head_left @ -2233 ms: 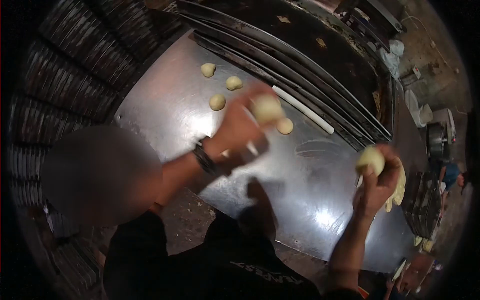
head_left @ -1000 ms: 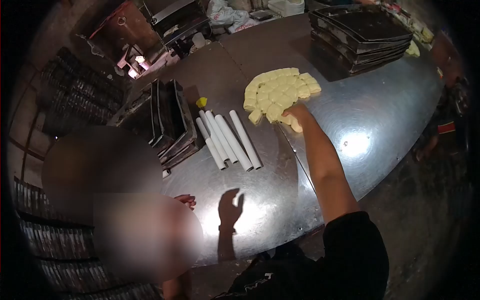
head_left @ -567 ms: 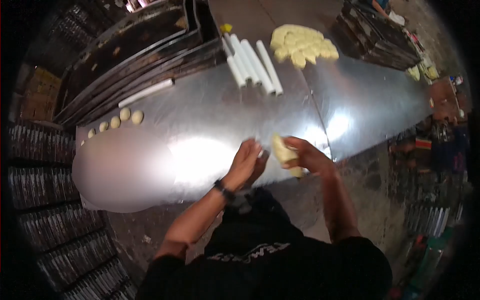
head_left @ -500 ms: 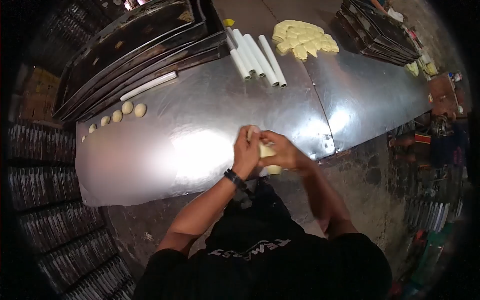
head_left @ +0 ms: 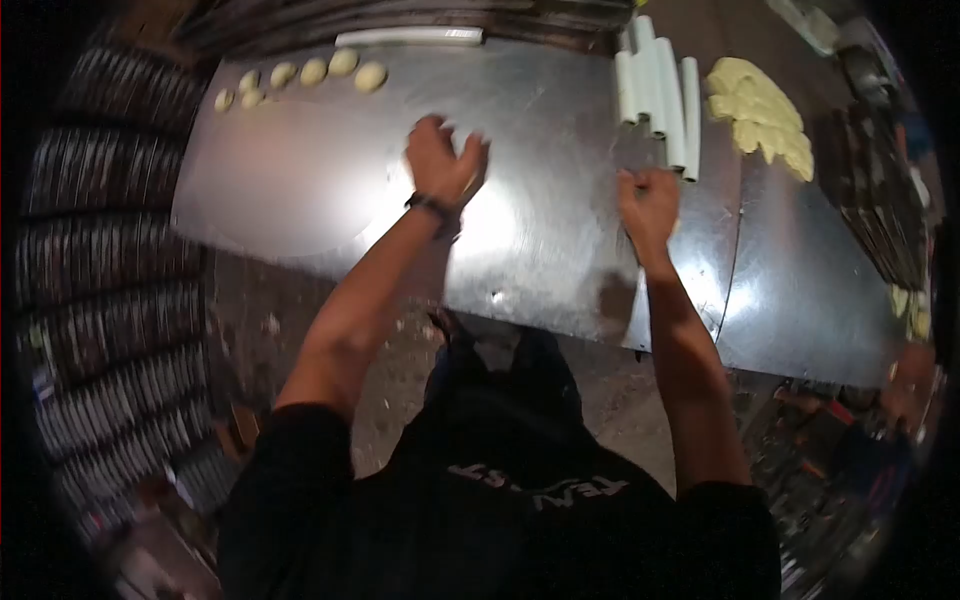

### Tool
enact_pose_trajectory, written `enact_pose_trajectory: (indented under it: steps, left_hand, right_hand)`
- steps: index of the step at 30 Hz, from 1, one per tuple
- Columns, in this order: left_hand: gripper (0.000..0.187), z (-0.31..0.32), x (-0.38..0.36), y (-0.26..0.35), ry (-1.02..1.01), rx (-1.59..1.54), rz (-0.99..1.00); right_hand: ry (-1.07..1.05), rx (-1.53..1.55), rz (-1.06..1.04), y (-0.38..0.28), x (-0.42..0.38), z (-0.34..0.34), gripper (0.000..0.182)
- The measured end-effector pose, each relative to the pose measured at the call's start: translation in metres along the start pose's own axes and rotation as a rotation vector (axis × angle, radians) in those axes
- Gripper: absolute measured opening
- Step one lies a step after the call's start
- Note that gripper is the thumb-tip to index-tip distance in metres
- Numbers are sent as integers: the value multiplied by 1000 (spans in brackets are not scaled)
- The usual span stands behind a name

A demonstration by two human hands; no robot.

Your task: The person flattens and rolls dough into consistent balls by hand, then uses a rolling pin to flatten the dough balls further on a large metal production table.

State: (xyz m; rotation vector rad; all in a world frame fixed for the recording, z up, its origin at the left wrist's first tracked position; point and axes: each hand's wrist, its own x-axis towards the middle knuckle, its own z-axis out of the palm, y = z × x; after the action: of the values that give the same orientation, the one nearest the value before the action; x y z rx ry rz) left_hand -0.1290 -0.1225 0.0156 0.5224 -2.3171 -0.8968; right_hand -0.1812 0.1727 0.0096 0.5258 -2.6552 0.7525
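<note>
My left hand (head_left: 444, 165) is over the metal table, fingers and thumb apart, smeared a little by motion. A dark band circles its wrist. Further right, my right hand (head_left: 650, 198) has its fingers curled in, just below the near ends of several white tubes (head_left: 660, 100). A flat grey patch shows between its fingertips and the tubes; I cannot tell whether the hand grips it. Pale round dough balls (head_left: 313, 71) lie in a loose row at the back left. A lumpy slab of yellow dough (head_left: 760, 115) lies beyond the tubes to the right.
Dark baking trays (head_left: 400, 20) are stacked along the back edge, with one white tube (head_left: 408, 37) in front. More trays (head_left: 870, 190) stand at the right. A seam crosses the metal table (head_left: 540, 240). Racks of trays (head_left: 105, 235) fill the left side.
My hands have parted: the left has moved left and the right has moved out to the tubes. The pale dough piece between them is out of sight. The view has swung left.
</note>
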Motion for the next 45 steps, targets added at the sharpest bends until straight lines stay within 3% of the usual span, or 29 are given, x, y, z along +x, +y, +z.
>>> enact_pose_trajectory:
  steps: [1, 3, 4, 6, 7, 8, 10, 12, 13, 15, 17, 19, 21, 22, 23, 24, 25, 26, 27, 30, 33, 35, 37, 38, 39, 41, 42, 44, 45]
  left_hand:
    - [38, 17, -9, 20, 4, -22, -85]
    - [25, 14, -43, 46, -196, 35, 54]
    - [22, 3, -61, 46, -232, 17, 146]
    - [18, -33, -93, 32, -274, -9, 291]
    - [18, -56, -97, 20, -316, 34, 338]
    - [19, -70, -94, 3, -240, 127, 261]
    - [20, -64, -75, -16, 8, 161, 16]
    - [21, -24, -35, -19, 252, 131, -207]
    - [21, -4, -23, -6, 309, 160, -268]
    - [20, 23, -18, 34, 186, 201, -301]
    - [15, 16, -55, 50, -6, 115, -55]
    - [11, -15, -88, 32, -144, 64, 189]
    - [13, -66, -97, 0, -262, 132, 297]
    - [15, -80, -85, -14, -166, 199, 257]
    - [16, -88, -72, -28, -73, 266, 213]
    - [14, -82, -51, -27, 50, 341, 2]
    - [15, -60, -31, -28, 252, 246, -182]
    - [20, -35, -16, -36, 293, 51, -333]
    - [23, -22, -18, -20, 260, 11, -277]
    - [41, -48, -65, 2, -206, -60, 18]
    - [45, -112, -63, -13, -525, -81, 6]
    - [39, -133, -35, -47, -726, -338, -160]
    - [38, -160, 11, -78, -736, -800, -388]
    - [34, -193, 50, -75, -662, -819, -475]
    - [33, -226, 90, -73, -536, -813, -519]
    - [25, -254, 161, -193, -61, -397, -8]
    - [26, -271, 201, -196, 162, -398, 2]
    - [29, -299, 254, -230, 461, -361, 18]
    - [32, -304, 271, -271, 470, -322, -88]
  right_hand:
    - [-68, 28, -74, -16, -4, 9, 22]
    - [-46, 9, -284, -47, -28, 11, 17]
    - [-167, 55, -346, -47, -45, -5, 18]
    - [-208, 122, -473, -10, -66, -33, 14]
    - [-500, -2, -418, 15, -58, -49, 8]
    - [-383, -159, -458, 42, -50, -47, 8]
    - [-113, -54, -305, 104, -14, -39, 18]
    - [25, 71, -34, 75, 24, -24, 17]
    - [-33, 114, -8, 58, 22, -15, 17]
    - [-144, 208, 27, 16, 14, -2, 17]
    - [-184, 258, -247, -19, -19, -16, 16]
    - [-223, 265, -559, 3, -60, -33, 15]
    - [-391, 343, -332, 45, -72, -51, 13]
    - [-432, 311, -265, 67, -65, -61, 13]
    - [-397, 153, -283, 77, -49, -67, 12]
    - [-232, 135, -110, 67, -37, -54, 12]
    - [-62, 118, 58, 53, -18, -34, 13]
    - [-14, 204, 296, 45, -9, -13, 17]
    - [-33, 181, 231, 29, -10, -5, 17]
    - [-85, 111, 94, -35, -36, -6, 22]
    - [-145, 81, 146, -37, -69, -37, 36]
    - [-371, 285, 701, -62, -42, -57, 42]
    - [-416, 322, 611, -127, 20, -51, 40]
    - [-337, 559, 443, -176, 56, -40, 42]
    - [-251, 552, 294, -226, 90, -35, 43]
    - [144, 850, -353, -344, 149, -16, 44]
    - [218, 872, -547, -381, 167, 4, 42]
    - [70, 841, -639, -440, 172, 76, 40]
    - [-136, 777, -595, -465, 169, 122, 41]
